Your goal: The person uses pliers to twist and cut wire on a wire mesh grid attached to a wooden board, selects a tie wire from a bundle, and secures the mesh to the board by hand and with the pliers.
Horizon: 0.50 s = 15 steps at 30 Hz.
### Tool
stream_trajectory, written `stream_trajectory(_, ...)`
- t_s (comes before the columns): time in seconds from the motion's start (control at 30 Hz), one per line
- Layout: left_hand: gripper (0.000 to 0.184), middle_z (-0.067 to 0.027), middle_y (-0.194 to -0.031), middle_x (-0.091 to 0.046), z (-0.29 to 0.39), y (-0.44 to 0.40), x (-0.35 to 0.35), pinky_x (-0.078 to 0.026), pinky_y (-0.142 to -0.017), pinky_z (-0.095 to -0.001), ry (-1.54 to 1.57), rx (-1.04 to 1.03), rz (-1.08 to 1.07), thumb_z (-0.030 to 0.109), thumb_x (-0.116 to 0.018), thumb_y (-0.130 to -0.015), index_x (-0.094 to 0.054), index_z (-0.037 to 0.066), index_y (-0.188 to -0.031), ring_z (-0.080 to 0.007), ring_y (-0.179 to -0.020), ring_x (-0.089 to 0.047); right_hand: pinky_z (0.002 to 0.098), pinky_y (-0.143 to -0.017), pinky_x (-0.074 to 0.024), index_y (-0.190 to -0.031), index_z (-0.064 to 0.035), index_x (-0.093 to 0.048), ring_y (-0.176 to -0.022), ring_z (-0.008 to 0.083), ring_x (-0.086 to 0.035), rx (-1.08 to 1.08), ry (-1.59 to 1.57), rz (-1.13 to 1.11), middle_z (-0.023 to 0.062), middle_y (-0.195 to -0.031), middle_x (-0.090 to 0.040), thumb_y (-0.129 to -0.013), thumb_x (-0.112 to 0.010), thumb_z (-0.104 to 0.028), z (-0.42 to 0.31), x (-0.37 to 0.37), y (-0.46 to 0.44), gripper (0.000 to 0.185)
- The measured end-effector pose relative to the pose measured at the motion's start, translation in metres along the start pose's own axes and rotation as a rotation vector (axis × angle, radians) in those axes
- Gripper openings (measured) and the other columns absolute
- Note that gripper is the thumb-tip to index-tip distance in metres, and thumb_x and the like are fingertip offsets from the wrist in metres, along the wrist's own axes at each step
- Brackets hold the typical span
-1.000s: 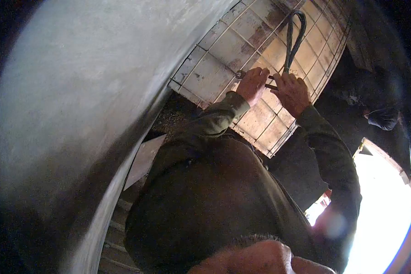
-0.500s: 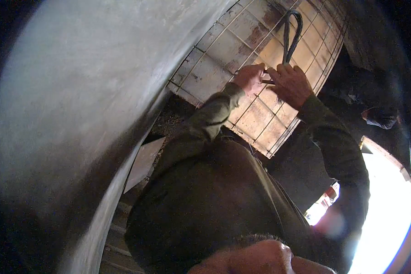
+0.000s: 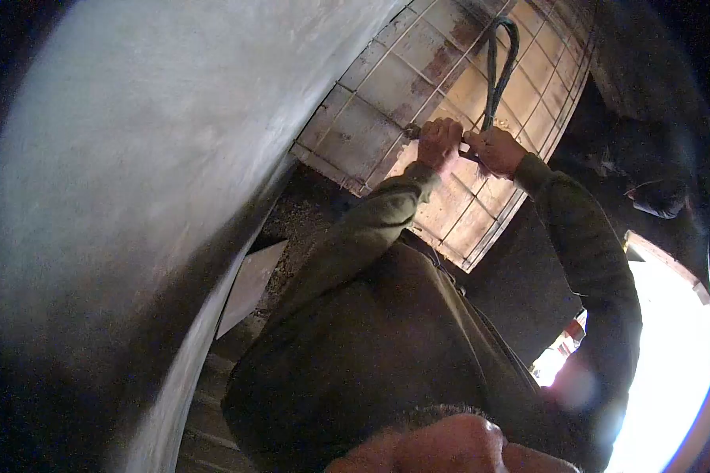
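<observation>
Dark sleeves point(image 3: 390, 217) reach toward 1 o'clock of the view. There the left hand point(image 3: 440, 143) is closed around a dark tool point(image 3: 412, 131), its head poking out toward 10 o'clock. The right hand point(image 3: 500, 151), just beside at 3 o'clock, is curled shut over a dark wire bundle point(image 3: 493, 75), whose loop rises to 12 o'clock. Behind lie wire mesh point(image 3: 458, 221) and boards point(image 3: 442, 205); at 9 o'clock, a pale grey surface point(image 3: 150, 158).

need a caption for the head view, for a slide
Left hand and right hand close together at a wire grid over a blotchy panel, looped dark strands beside the right hand.
</observation>
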State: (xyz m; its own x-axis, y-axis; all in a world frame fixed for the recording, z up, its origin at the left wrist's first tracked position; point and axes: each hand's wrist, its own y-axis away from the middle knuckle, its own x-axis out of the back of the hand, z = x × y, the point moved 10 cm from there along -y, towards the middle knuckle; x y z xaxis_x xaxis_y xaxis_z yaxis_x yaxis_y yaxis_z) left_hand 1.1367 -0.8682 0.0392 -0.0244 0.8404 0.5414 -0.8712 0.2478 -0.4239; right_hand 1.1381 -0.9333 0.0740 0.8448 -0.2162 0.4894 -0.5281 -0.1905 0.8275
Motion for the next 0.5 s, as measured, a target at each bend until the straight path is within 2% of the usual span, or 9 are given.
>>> stream_trajectory(0.03,0.030,-0.0106,-0.079,-0.054,-0.004,0.001,-0.018,-0.043,-0.069,-0.0412,-0.024,-0.036,-0.117,0.015,-0.066,-0.068,-0.050,0.005,-0.091,-0.0298,-0.075,-0.054,0.0451,-0.061,-0.0511,-0.104,-0.0047,-0.054,-0.067,0.0332,-0.064,-0.003,0.001,0.003,0.0197,-0.070,-0.062,-0.090,-0.043,-0.046,-0.003,-0.006,0.005,0.045)
stream_trajectory(0.1,0.021,-0.0098,-0.073,-0.057,-0.004,-0.007,-0.003,-0.045,-0.064,-0.0409,-0.007,-0.103,0.001,0.019,-0.064,-0.072,-0.051,0.008,-0.084,-0.0298,-0.069,-0.058,0.0435,-0.063,-0.0505,-0.105,-0.0057,-0.053,-0.073,0.0309,-0.063,0.067,0.482,0.452,0.0173,-0.077,-0.062,-0.089,-0.048,-0.047,-0.030,0.017,0.027,0.044)
stream_trajectory(0.13,0.021,-0.0108,-0.075,-0.059,-0.008,-0.021,0.001,-0.046,-0.064,-0.0420,0.081,0.005,-0.131,0.020,-0.064,-0.074,-0.052,0.008,-0.086,-0.0301,-0.071,-0.059,0.0416,-0.067,-0.0481,-0.104,-0.0039,-0.054,-0.086,0.0253,-0.061,0.224,0.708,0.673,0.0113,-0.091,-0.060,-0.083,-0.057,-0.050,-0.063,0.025,0.051,0.051)
stream_trajectory(0.17,0.020,-0.0119,-0.077,-0.061,-0.013,-0.025,-0.002,-0.047,-0.064,-0.0430,0.169,0.115,-0.262,0.020,-0.064,-0.075,-0.052,0.009,-0.088,-0.0305,-0.072,-0.061,0.0416,-0.067,-0.0481,-0.104,-0.0039,-0.054,-0.086,0.0253,-0.061,0.223,0.706,0.673,0.0113,-0.091,-0.060,-0.083,-0.057,-0.050,-0.058,0.028,0.049,0.051)
stream_trajectory(0.2,0.021,-0.0137,-0.078,-0.062,-0.018,-0.021,-0.027,-0.048,-0.062,-0.0438,0.146,0.028,-0.383,0.018,-0.066,-0.076,-0.053,0.008,-0.089,-0.0308,-0.072,-0.063,0.0421,-0.066,-0.0478,-0.103,-0.0046,-0.054,-0.088,0.0255,-0.060,0.314,0.773,0.632,0.0098,-0.091,-0.059,-0.081,-0.059,-0.049,-0.055,0.028,0.041,0.050)
stream_trajectory(0.33,0.030,-0.0122,-0.077,-0.060,-0.022,-0.021,-0.025,-0.047,-0.064,-0.0407,0.278,0.052,-0.366,0.033,-0.069,-0.074,-0.056,0.011,-0.090,-0.0321,-0.074,-0.060,0.0441,-0.062,-0.0481,-0.101,-0.0063,-0.053,-0.078,0.0293,-0.061,0.359,0.696,0.514,0.0119,-0.083,-0.060,-0.083,-0.059,-0.036,-0.056,0.031,0.029,0.035)
stream_trajectory(0.4,0.032,-0.0117,-0.080,-0.061,-0.013,-0.020,-0.008,-0.047,-0.069,-0.0417,0.284,0.023,-0.240,0.016,-0.072,-0.069,-0.053,0.008,-0.093,-0.0317,-0.078,-0.060,0.0439,-0.060,-0.0493,-0.101,-0.0063,-0.053,-0.071,0.0307,-0.062,0.319,0.624,0.469,0.0135,-0.078,-0.062,-0.084,-0.058,-0.033,-0.050,0.029,0.025,0.032)
stream_trajectory(0.43,0.032,-0.0117,-0.080,-0.061,-0.007,-0.019,-0.004,-0.047,-0.069,-0.0417,0.286,0.022,-0.245,0.016,-0.072,-0.069,-0.053,0.008,-0.093,-0.0317,-0.078,-0.060,0.0435,-0.058,-0.0496,-0.099,-0.0060,-0.054,-0.068,0.0316,-0.063,0.240,0.609,0.422,0.0142,-0.073,-0.062,-0.085,-0.055,-0.031,-0.038,0.025,0.019,0.029)
stream_trajectory(0.5,0.034,-0.0115,-0.080,-0.058,0.017,-0.015,0.042,-0.046,-0.072,-0.0416,0.111,-0.139,0.129,0.017,-0.073,-0.066,-0.054,0.006,-0.092,-0.0319,-0.079,-0.057,0.0431,-0.057,-0.0500,-0.098,-0.0056,-0.055,-0.064,0.0325,-0.063,0.164,0.591,0.369,0.0150,-0.069,-0.062,-0.087,-0.053,-0.029,-0.013,0.020,0.004,0.026)
